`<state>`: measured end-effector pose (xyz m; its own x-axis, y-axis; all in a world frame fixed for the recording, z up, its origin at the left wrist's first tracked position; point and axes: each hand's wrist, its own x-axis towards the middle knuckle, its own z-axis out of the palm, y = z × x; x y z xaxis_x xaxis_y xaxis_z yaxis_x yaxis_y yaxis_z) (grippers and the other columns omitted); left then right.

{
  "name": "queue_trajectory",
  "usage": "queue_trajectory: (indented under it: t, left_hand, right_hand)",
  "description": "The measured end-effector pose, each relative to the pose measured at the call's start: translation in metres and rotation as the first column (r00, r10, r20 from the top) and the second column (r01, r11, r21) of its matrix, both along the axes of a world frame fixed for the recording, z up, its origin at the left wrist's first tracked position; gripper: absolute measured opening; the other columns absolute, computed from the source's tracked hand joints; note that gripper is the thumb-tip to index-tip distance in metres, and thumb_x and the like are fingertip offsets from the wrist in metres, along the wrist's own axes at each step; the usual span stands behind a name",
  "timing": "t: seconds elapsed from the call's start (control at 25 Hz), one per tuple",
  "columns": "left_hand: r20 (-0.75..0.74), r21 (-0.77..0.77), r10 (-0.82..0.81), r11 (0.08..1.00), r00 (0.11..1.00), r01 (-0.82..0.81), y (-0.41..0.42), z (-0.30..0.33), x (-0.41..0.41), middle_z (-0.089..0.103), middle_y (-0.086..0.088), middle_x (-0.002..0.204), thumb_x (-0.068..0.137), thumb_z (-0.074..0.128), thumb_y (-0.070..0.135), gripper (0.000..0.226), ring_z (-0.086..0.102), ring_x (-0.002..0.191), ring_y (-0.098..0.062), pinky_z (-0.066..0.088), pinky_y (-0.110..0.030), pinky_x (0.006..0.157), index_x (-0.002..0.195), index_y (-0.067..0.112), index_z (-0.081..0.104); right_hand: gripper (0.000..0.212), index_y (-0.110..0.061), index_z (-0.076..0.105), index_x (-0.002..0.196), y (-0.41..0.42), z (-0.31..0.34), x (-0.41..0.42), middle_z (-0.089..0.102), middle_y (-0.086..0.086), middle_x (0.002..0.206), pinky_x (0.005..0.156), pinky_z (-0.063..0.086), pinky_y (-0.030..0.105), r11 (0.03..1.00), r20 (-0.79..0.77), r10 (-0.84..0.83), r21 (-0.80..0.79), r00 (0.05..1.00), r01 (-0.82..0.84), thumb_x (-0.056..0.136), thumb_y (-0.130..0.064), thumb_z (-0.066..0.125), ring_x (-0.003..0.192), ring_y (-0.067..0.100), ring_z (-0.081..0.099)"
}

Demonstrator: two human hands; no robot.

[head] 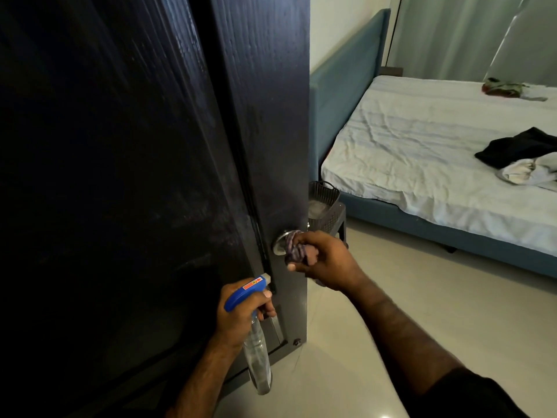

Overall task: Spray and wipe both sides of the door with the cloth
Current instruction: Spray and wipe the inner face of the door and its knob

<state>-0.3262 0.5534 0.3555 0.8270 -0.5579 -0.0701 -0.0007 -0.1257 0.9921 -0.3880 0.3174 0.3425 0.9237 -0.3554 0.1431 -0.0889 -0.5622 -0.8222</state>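
The dark wooden door (126, 176) fills the left half of the view, its free edge toward the bedroom. My right hand (324, 260) grips a bunched grey-purple cloth (297, 250) and holds it against the round metal door knob (281, 242). Lower down, my left hand (241, 315) grips a clear spray bottle (257, 354) with a blue trigger head, whose white nozzle points at the door face just below the knob. The far side of the door is hidden.
A bed (422, 152) with a pale sheet and teal frame stands to the right, with dark and light clothes (524, 155) on it. A dark plastic basket (325, 203) sits on a small stool behind the door edge. Pale tiled floor (422, 297) lies between door and bed.
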Motion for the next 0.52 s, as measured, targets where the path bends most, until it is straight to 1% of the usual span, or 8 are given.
queue_trajectory:
  t: [0.04,0.12,0.2,0.28,0.32,0.36,0.44,0.52]
  left_hand:
    - [-0.005,-0.001,0.002,1.000,1.000,-0.002,-0.001,0.001,-0.001,0.068,-0.013,0.060,0.079,0.066,0.022,0.018,0.069,0.058,-0.024,0.056,-0.024,0.059,0.070,0.007,0.070]
    - [-0.004,-0.014,0.004,1.000,1.000,-0.004,-0.004,0.004,-0.002,0.067,-0.014,0.060,0.079,0.065,0.020,0.020,0.068,0.059,-0.027,0.055,-0.026,0.058,0.067,0.005,0.069]
    - [0.017,-0.022,0.003,1.000,1.000,-0.003,-0.008,0.006,-0.003,0.067,-0.016,0.060,0.080,0.065,0.018,0.021,0.067,0.059,-0.031,0.054,-0.030,0.058,0.064,0.005,0.069]
    - [0.034,-0.030,-0.007,1.000,0.999,0.008,-0.011,0.009,-0.005,0.067,-0.015,0.059,0.081,0.064,0.017,0.021,0.066,0.059,-0.032,0.054,-0.030,0.057,0.065,0.005,0.069]
    - [0.037,-0.032,-0.015,0.999,0.999,0.016,-0.011,0.009,-0.007,0.067,-0.014,0.059,0.081,0.064,0.016,0.021,0.066,0.058,-0.031,0.053,-0.030,0.057,0.065,0.005,0.069]
    - [0.041,-0.032,-0.019,0.999,0.999,0.020,-0.011,0.010,-0.008,0.067,-0.013,0.059,0.081,0.064,0.016,0.021,0.066,0.058,-0.030,0.053,-0.030,0.057,0.065,0.004,0.068]
    - [0.047,-0.016,-0.009,1.000,0.999,0.010,-0.009,0.010,-0.007,0.067,-0.013,0.059,0.081,0.065,0.017,0.020,0.067,0.058,-0.028,0.054,-0.029,0.057,0.066,0.004,0.068]
    - [0.041,0.011,0.003,1.000,0.999,-0.003,-0.006,0.007,-0.005,0.068,-0.011,0.060,0.081,0.065,0.019,0.018,0.067,0.059,-0.028,0.055,-0.028,0.059,0.069,0.006,0.069]
  right_hand:
    - [0.042,-0.026,0.069,0.123,0.007,0.005,0.001,0.073,0.004,0.109,0.080,0.066,0.045,0.954,0.025,-0.038,0.297,0.999,0.029,0.092,-0.053,0.079,0.094,0.024,0.073]
    - [0.064,-0.017,0.067,0.130,0.024,0.011,0.004,0.077,0.015,0.111,0.071,0.066,0.043,0.583,-0.096,-0.044,0.806,0.994,0.104,0.099,-0.071,0.053,0.096,0.033,0.075]
    - [0.088,-0.011,0.066,0.140,0.040,-0.003,0.004,0.075,0.020,0.124,0.081,0.063,0.044,0.084,-0.149,0.053,0.986,0.987,0.144,0.100,-0.083,0.033,0.110,0.035,0.072]
    - [0.078,-0.009,0.059,0.148,0.054,-0.018,0.001,0.072,0.021,0.132,0.093,0.060,0.049,-0.060,-0.124,-0.025,0.991,0.992,0.123,0.106,-0.070,0.039,0.121,0.036,0.068]
    - [0.063,-0.011,0.053,0.153,0.056,-0.026,-0.005,0.071,0.020,0.135,0.097,0.060,0.049,0.021,-0.089,-0.072,0.996,0.993,0.091,0.108,-0.055,0.049,0.124,0.037,0.067]
    - [0.057,-0.018,0.048,0.157,0.055,-0.033,-0.011,0.069,0.016,0.138,0.098,0.061,0.046,0.230,-0.021,-0.106,0.972,0.994,0.045,0.106,-0.039,0.060,0.125,0.034,0.067]
    - [0.069,-0.037,0.043,0.158,0.035,-0.048,-0.017,0.062,0.006,0.147,0.104,0.058,0.037,0.692,0.068,-0.093,0.722,0.993,0.015,0.098,-0.017,0.070,0.132,0.024,0.063]
    - [0.071,-0.043,0.045,0.153,0.013,-0.044,-0.012,0.055,0.001,0.148,0.102,0.059,0.032,0.884,0.106,-0.050,0.468,0.993,-0.005,0.097,-0.008,0.069,0.133,0.021,0.059]
